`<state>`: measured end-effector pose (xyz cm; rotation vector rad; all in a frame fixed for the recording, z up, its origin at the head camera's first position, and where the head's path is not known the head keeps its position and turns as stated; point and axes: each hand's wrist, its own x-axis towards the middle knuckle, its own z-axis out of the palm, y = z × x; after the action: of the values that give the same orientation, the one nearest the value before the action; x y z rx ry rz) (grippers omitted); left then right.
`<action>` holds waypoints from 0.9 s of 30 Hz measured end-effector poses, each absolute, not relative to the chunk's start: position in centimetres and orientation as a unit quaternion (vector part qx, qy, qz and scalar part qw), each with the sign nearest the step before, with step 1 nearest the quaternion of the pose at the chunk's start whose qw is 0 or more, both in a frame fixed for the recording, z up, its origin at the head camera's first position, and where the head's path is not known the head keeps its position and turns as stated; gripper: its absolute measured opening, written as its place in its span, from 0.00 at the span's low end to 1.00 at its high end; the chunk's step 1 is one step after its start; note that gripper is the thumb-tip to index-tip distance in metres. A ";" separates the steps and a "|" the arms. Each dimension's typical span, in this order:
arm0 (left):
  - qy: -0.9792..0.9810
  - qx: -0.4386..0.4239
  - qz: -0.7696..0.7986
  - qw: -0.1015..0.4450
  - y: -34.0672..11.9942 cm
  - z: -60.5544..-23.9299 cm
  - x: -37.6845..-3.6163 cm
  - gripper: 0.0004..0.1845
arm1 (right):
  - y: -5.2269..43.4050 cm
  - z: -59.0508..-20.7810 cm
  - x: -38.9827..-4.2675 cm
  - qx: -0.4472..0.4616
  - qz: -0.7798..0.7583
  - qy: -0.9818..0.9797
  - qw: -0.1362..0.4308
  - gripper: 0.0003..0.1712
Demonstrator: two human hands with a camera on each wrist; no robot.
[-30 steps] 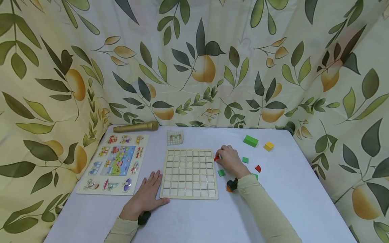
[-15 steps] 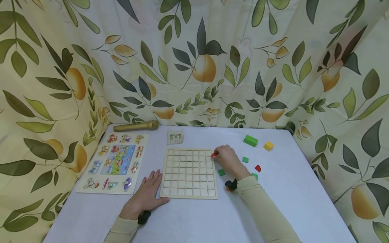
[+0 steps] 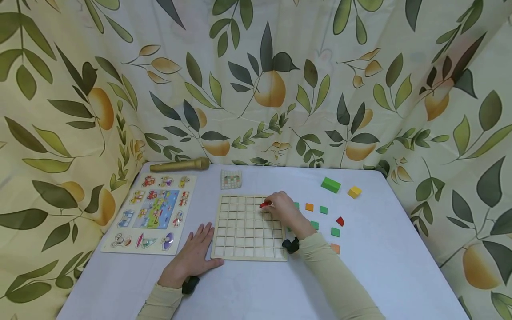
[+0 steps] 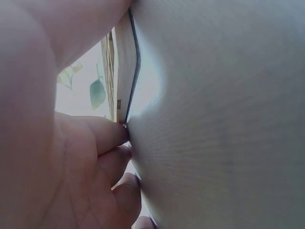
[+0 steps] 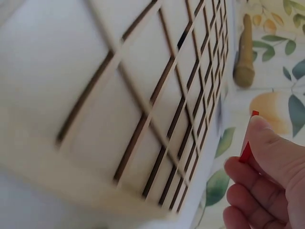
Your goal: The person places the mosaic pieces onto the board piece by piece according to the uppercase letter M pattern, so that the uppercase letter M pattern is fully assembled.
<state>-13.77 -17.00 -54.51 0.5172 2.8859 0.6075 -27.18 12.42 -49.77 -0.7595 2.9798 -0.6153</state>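
My right hand (image 3: 286, 212) pinches a small flat red piece (image 5: 246, 153) between thumb and index finger, over the upper right cells of the wooden grid board (image 3: 248, 231). In the right wrist view the red piece's edge sticks out past the fingertips. My left hand (image 3: 193, 254) rests flat on the white table along the board's left edge, fingers spread. Its thumb points toward the lower left corner. The left wrist view has its fingertips down on the cloth, right at the board's side.
Right of the board lie several green tiles (image 3: 323, 210), orange tiles (image 3: 309, 207) and a red quarter-round piece (image 3: 340, 221). Behind them are a green block (image 3: 330, 185) and a yellow block (image 3: 354, 192). A pattern card (image 3: 231, 179), picture puzzle (image 3: 160, 251) and gold microphone (image 3: 180, 165) lie left and back.
My right hand has moved left with the red piece, from beside the board to over its upper right cells, uncovering more tiles. The left hand has stayed put.
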 end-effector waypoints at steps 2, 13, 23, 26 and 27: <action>0.961 0.171 0.202 0.075 -17.0 -54.5 -13.8 0.55 | 11.7 -49.8 -27.0 -0.255 -0.198 0.947 -0.007 0.12; 0.963 0.165 0.195 0.085 -17.0 -54.5 -13.7 0.55 | 7.8 -50.8 -26.5 -0.333 -0.190 0.923 -0.024 0.11; 0.964 0.161 0.189 0.090 -17.0 -54.6 -13.9 0.56 | 4.8 -51.4 -26.1 -0.331 -0.171 0.928 0.000 0.11; 0.964 0.160 0.192 0.091 -16.9 -54.5 -13.9 0.56 | 4.3 -51.6 -26.1 -0.335 -0.168 0.927 -0.007 0.10; 0.964 0.160 0.194 0.091 -16.9 -54.4 -13.9 0.55 | 4.1 -51.7 -26.2 -0.336 -0.164 0.928 -0.010 0.10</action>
<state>-13.91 -16.94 -54.43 0.4754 2.8644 0.5770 -26.19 4.13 -51.72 -1.0608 2.9326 -0.5182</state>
